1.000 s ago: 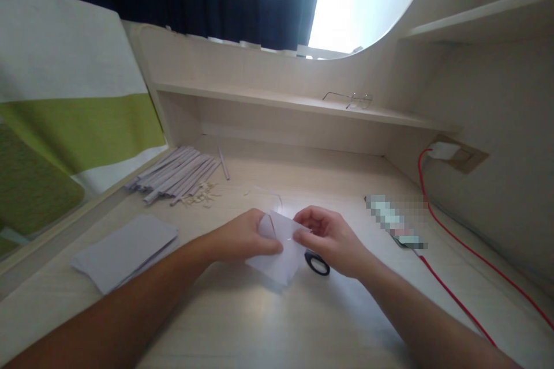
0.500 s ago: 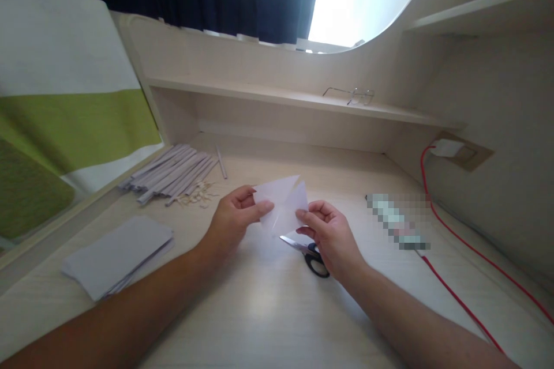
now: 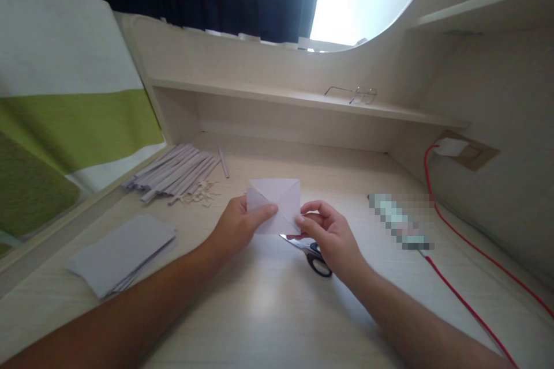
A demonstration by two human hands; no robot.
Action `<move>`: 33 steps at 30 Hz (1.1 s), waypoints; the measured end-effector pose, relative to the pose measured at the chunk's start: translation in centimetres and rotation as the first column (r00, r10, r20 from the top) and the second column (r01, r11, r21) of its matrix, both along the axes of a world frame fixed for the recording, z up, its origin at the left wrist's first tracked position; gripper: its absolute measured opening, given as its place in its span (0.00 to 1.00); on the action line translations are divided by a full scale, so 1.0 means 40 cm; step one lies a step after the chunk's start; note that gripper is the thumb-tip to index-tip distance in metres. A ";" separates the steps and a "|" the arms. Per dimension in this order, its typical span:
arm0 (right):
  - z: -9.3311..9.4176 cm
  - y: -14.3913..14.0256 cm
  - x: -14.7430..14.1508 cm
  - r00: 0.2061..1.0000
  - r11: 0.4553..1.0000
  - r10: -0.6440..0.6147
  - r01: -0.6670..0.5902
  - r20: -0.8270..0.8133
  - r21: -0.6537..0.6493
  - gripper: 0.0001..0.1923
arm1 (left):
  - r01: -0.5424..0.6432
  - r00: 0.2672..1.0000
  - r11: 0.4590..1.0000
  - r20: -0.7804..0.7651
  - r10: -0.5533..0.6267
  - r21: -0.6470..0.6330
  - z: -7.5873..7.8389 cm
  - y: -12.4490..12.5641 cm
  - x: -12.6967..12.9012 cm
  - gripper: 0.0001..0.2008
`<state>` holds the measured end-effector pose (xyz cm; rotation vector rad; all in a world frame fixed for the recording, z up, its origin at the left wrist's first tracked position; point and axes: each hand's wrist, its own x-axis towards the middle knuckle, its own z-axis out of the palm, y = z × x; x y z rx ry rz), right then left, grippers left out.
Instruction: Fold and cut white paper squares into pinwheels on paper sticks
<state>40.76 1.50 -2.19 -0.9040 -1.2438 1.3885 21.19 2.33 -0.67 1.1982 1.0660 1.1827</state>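
Observation:
A white sheet of paper [image 3: 283, 199], folded into a square with creases meeting near its middle, is held up above the desk. My left hand [image 3: 242, 222] grips its left side, thumb pressed flat on the front and fingers behind. At the lower right edge, my right hand [image 3: 326, 230] pinches the paper between thumb and fingers. Scissors with black handles [image 3: 319, 265] lie on the desk just under my right hand, and part of them is hidden by it.
A stack of white paper [image 3: 125, 253] lies at the left. Behind it are many rolled paper sticks [image 3: 173, 173] and small pale rubber bands or strips [image 3: 199, 193]. Glasses [image 3: 363, 95] rest on the shelf [image 3: 259, 92]. A red cable [image 3: 467, 311] runs along the right.
The paper has turned from a tilted shape with an open gap at the top to a flat square facing me. Both hands still hold it, and the scissors stay put.

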 end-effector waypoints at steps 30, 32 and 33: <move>0.027 -0.012 0.046 0.955 0.969 -0.040 -0.035 0.293 0.245 0.07 | 0.021 0.999 1.000 0.025 -0.022 0.020 0.020 -0.023 -0.004 0.14; 0.028 -0.013 0.044 0.960 0.971 -0.056 -0.012 0.275 0.240 0.07 | 0.025 1.000 0.999 0.013 -0.025 0.040 0.018 -0.021 -0.005 0.13; 0.029 -0.013 0.043 0.961 0.971 -0.062 -0.004 0.269 0.240 0.07 | 0.022 1.000 0.999 0.002 -0.022 0.050 0.019 -0.021 -0.005 0.12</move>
